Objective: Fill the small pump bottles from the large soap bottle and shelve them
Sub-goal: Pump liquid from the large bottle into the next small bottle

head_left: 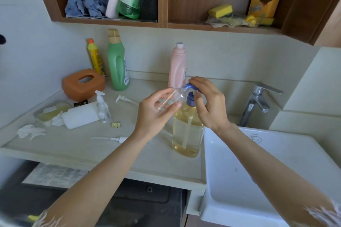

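Landmark: the large soap bottle (187,131), standing on the counter (92,145) at the sink's (258,162) left edge, roughly two-thirds full of amber liquid.

Above and behind it, the wall shelf (162,24) holds cloths and sponges; no small bottles are shelved there.

The left hand (156,114), just left of the soap bottle's top, grips a clear small bottle (172,98) tilted on its side, thumb and fingers curled round it, neck held against the blue pump spout (190,86). That bottle looks empty.

The right hand (208,101) sits over the pump head, fingertips on the spout; whether it presses or only steadies cannot be told.

Well left of the soap bottle, a second small bottle (103,108) stands with its pump fitted. Two loose pumps (125,99) (114,139) lie on the counter.

Judgement: filling has barely begun. Next, press the pump with the neck kept under the spout.
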Motion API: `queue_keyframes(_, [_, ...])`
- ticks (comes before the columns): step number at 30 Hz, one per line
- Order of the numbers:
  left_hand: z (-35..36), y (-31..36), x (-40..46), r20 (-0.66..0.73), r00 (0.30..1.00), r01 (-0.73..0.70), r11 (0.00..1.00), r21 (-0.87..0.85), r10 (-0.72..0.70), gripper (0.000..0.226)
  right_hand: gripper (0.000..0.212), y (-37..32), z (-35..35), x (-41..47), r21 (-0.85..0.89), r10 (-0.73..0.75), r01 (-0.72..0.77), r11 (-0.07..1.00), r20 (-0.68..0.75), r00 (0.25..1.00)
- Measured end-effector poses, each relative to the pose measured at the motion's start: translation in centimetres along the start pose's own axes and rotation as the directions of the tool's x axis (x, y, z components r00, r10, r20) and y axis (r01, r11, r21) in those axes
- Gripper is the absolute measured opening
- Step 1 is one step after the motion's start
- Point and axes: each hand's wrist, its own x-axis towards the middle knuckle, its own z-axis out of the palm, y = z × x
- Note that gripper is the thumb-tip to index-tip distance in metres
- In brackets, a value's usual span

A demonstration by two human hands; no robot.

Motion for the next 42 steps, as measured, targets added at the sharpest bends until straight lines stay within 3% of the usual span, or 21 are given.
queue_keyframes(5, [0.1,-0.4,0.0,-0.025,1.0,0.014,1.0,-0.011,-0.014,0.042,0.04,-0.3,2.2,-1.4,0.083,-0.024,0.031,0.996,-0.084,0.996])
queue_keyframes(11, [0.3,-0.2,-0.1,-0.038,0.998,0.056,0.997,0.049,-0.055,0.043,0.032,0.7,3.4,-1.5,-0.01,-0.025,0.023,1.0,-0.185,0.982])
queue_keyframes(17, [0.3,0.7,-0.2,-0.014,0.998,0.068,0.993,0.092,-0.067,0.041,0.035,0.1,3.1,-1.7,-0.019,0.001,-0.003,1.0,-0.118,0.993])
queue_keyframes(25, [-0.2,1.1,0.0,-0.017,0.999,0.037,0.999,0.012,-0.036,0.035,0.039,0.1,0.3,0.1,-0.003,-0.031,0.031,1.0,0.02,0.999])
queue_keyframes(30, [-0.1,0.9,-0.5,-0.029,0.999,-0.026,1.0,-0.011,0.025,0.042,0.043,0.5,1.6,-0.9,0.026,-0.094,0.095,0.995,-0.033,0.995])
queue_keyframes(35, [0.0,0.5,-0.6,-0.036,0.999,-0.026,0.999,-0.022,0.025,0.041,0.041,1.2,3.2,-1.6,-0.069,-0.148,0.14,0.988,-0.126,0.981])
queue_keyframes(42, [0.1,-0.5,-1.0,-0.015,0.999,0.041,0.999,-0.018,-0.041,0.039,0.035,1.1,3.3,-1.8,-0.112,-0.066,0.052,0.992,-0.127,0.99])
